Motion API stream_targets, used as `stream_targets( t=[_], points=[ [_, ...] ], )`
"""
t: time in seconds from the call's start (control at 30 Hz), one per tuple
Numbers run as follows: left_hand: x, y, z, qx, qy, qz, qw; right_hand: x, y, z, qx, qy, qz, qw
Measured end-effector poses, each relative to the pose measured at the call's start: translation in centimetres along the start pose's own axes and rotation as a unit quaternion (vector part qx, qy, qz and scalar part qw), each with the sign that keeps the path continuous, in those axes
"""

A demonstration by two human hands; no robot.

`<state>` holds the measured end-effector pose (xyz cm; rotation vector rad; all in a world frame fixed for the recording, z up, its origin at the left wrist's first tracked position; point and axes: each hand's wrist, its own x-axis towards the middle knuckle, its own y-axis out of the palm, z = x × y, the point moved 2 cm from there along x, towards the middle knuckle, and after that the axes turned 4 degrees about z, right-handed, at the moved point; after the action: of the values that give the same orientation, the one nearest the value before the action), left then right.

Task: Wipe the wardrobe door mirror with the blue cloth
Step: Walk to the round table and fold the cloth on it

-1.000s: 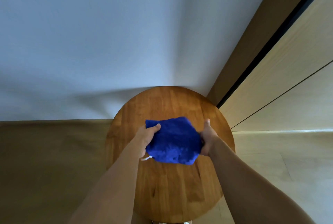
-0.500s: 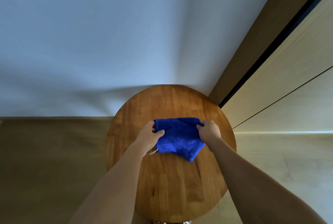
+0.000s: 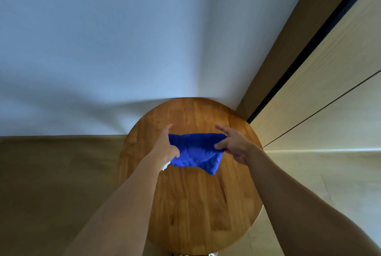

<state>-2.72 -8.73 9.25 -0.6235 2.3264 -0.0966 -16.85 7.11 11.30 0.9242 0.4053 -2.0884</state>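
Fingers of the left hand [image 3: 168,148] and the right hand [image 3: 234,145] pinch the two upper corners of the cloth [image 3: 195,152], probably to stretch it flat, above the far half of the stool [image 3: 195,204].

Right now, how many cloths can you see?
1: the blue cloth, stretched between the left hand and right hand over the round wooden table. None visible elsewhere.

Bare round table [image 3: 191,204]; wall [image 3: 123,49] close behind.
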Motion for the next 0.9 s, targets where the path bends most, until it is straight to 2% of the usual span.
stream_targets(
  t=[0.1,0.2,0.33,0.4,0.47,0.53,0.6,0.73,0.9],
  points=[
    [-0.4,0.4,1.1,0.123,-0.007,-0.033,0.992,0.1,0.4,-0.9,-0.239,-0.022,-0.057,0.969],
    [-0.7,1.0,1.8,0.149,0.006,-0.069,0.987,-0.1,0.7,-2.0,-0.304,-0.039,-0.12,0.944],
    [-0.9,0.4,2.0,0.162,-0.028,-0.052,0.985,-0.2,0.0,-1.6,-0.398,0.0,-0.061,0.915],
    [-0.9,-0.2,2.2,0.108,-0.065,-0.002,0.992,-0.5,-0.6,-1.3,-0.353,0.02,-0.028,0.935],
    [-1.2,-0.5,2.3,0.033,-0.074,0.054,0.995,-0.7,-1.0,-1.6,-0.241,0.044,-0.003,0.97],
    [-0.9,-0.4,2.8,0.0,-0.066,0.069,0.995,-0.1,-1.4,-2.6,-0.18,0.055,-0.006,0.982],
    [0.2,0.1,4.0,-0.017,-0.051,0.047,0.997,1.3,-1.4,-4.3,-0.158,0.05,-0.027,0.986],
    [3.6,2.1,7.5,-0.026,-0.04,-0.039,0.998,5.7,-1.1,-8.2,-0.117,0.023,-0.115,0.986],
    [8.7,3.5,9.4,-0.144,-0.014,-0.128,0.981,12.2,-1.2,-9.7,-0.115,-0.007,-0.191,0.975]
  ],
)
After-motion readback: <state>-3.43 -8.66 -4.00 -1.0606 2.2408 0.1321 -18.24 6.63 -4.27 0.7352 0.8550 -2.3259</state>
